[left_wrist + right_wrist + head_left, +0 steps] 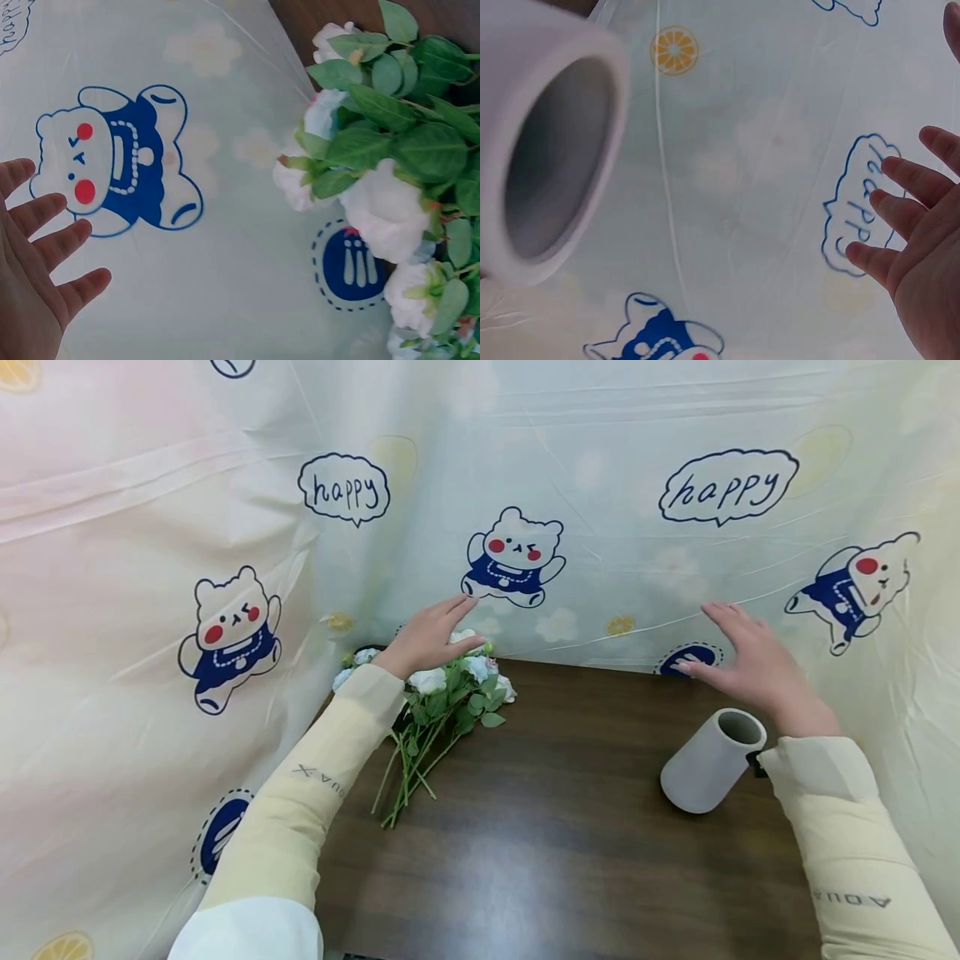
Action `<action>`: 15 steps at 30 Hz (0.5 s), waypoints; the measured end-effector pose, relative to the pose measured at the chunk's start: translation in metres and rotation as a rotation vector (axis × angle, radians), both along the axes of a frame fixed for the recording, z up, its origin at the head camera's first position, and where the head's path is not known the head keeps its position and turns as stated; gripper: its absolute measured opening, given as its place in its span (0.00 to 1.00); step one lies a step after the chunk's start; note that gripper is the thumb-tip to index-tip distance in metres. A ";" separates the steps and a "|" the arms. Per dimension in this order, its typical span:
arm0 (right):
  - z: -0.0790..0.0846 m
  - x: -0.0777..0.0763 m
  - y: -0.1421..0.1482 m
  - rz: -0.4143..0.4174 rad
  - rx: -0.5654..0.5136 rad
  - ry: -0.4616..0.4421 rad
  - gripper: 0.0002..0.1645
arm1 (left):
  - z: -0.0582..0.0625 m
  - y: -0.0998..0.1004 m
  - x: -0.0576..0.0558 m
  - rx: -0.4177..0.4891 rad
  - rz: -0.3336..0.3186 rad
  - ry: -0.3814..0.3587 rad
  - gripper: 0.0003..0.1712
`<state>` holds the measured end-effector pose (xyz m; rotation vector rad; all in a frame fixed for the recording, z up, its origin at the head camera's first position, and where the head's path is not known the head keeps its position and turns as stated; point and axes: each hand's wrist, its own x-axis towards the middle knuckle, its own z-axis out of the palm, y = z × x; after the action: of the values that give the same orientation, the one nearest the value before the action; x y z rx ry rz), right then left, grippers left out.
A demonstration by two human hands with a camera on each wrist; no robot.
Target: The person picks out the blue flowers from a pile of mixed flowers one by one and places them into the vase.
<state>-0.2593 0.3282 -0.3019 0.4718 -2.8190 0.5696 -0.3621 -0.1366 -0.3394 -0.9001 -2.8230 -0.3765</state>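
Note:
My left hand point(431, 639) is held out above a bunch of artificial flowers point(450, 697), its fingers extended and holding nothing. White and pale blue blooms point(386, 210) with green leaves point(409, 150) fill the right side of the left wrist view. In the head view, the flowers' bare stems point(408, 781) point toward me, and the left hand and sleeve hide some of the blooms. Up at the right, my right hand point(757, 664) spreads its fingers with nothing in them. Below it stands a white cylindrical vase point(701, 768), whose dark mouth point(562, 157) shows in the right wrist view.
Both flowers and vase are on a dark brown wooden table point(570, 827). A pale curtain point(600, 410) printed with bears and speech bubbles hangs behind the table and along both sides. A small dark edge point(360, 956) shows at the bottom of the head view.

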 end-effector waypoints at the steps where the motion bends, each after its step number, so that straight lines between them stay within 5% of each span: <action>1: -0.003 0.003 0.005 -0.013 -0.019 -0.006 0.55 | -0.001 -0.003 0.002 0.005 0.003 -0.006 0.45; 15: -0.051 0.039 0.057 -0.138 -0.227 -0.072 0.52 | -0.038 -0.039 0.012 0.069 0.080 -0.076 0.44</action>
<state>-0.2206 0.3849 -0.3534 0.2155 -2.7786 0.8793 -0.3505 -0.1759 -0.3773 -0.7719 -2.8837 -0.5045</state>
